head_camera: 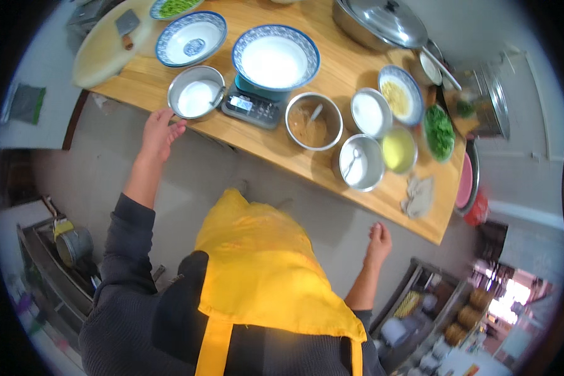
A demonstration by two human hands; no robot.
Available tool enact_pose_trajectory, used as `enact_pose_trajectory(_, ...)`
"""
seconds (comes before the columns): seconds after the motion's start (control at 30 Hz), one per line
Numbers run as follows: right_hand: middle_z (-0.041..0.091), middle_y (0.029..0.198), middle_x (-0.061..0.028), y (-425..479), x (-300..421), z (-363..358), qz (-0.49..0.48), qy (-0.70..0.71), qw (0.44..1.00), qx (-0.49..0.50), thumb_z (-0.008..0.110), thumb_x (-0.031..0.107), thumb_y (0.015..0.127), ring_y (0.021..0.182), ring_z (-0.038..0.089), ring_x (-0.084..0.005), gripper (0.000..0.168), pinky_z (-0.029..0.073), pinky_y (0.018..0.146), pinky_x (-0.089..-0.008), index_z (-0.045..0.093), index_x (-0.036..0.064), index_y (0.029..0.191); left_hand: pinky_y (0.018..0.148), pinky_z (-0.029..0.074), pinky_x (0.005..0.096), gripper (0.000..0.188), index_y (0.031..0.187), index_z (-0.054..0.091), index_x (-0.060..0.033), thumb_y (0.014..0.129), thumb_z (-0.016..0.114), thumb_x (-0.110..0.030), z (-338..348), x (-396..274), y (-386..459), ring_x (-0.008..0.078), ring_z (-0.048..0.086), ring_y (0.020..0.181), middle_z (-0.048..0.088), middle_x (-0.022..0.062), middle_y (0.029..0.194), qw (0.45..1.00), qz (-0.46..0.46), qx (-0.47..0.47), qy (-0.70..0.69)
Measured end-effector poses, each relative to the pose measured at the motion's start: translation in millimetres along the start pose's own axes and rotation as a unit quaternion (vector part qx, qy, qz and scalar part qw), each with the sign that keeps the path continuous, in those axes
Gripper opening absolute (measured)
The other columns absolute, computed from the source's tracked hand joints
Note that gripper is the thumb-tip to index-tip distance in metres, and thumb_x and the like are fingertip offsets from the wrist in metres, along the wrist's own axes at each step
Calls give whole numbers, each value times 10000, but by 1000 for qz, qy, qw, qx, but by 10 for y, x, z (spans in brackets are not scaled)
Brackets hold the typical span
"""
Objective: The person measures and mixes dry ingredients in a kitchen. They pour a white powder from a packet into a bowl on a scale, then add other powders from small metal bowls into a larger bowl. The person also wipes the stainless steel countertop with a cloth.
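Observation:
My left hand (pixel 159 134) is at the table's front edge, by the near left rim of a steel bowl (pixel 177 81) of white powder. Its fingers are apart and appear to touch the rim; I see no firm grip. A spoon or handle leans inside that bowl. Beside it a digital kitchen scale (pixel 258 113) with a lit display carries a large blue-and-white bowl (pixel 275 58) of white powder. My right hand (pixel 379 242) hangs off the front edge, fingers curled in, with nothing visible in it. Nearest to it is a crumpled cloth (pixel 419 197).
Along the table (pixel 282 152) stand a steel bowl of brown paste with a spoon (pixel 305 127), two steel pots of white contents (pixel 369 113), a yellow liquid (pixel 398 150), chopped garlic or ginger (pixel 395 96) and leafy greens (pixel 439 134). A lidded pan (pixel 380 23) is behind.

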State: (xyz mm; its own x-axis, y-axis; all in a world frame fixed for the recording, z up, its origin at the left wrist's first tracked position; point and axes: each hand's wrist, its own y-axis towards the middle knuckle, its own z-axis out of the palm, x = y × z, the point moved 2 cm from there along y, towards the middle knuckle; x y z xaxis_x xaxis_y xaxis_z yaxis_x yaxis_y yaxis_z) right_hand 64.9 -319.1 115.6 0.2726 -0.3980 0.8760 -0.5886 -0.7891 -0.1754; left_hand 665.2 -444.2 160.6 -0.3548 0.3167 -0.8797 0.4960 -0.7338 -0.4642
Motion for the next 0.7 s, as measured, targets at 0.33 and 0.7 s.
enact_pose_trajectory(0.33,652,966,-92,-1124,176,760,124,-13,990,66,572,160,920,852,610,-144,283,496,780,-271,594,-63,1093,527,484,244,65,877,486,-40,854,544,-58,-184,-163,282,138,574,600,571,72,752,990,-45,89,100)
enact_pose_trajectory(0.7,609,1080,-131,-1667,1442,1567,82,139,952,260,531,139,934,881,621,-186,314,521,783,-303,524,-32,1197,485,505,236,76,820,486,-44,823,561,-33,452,-64,-589,128,598,533,576,53,733,890,-102,372,245)
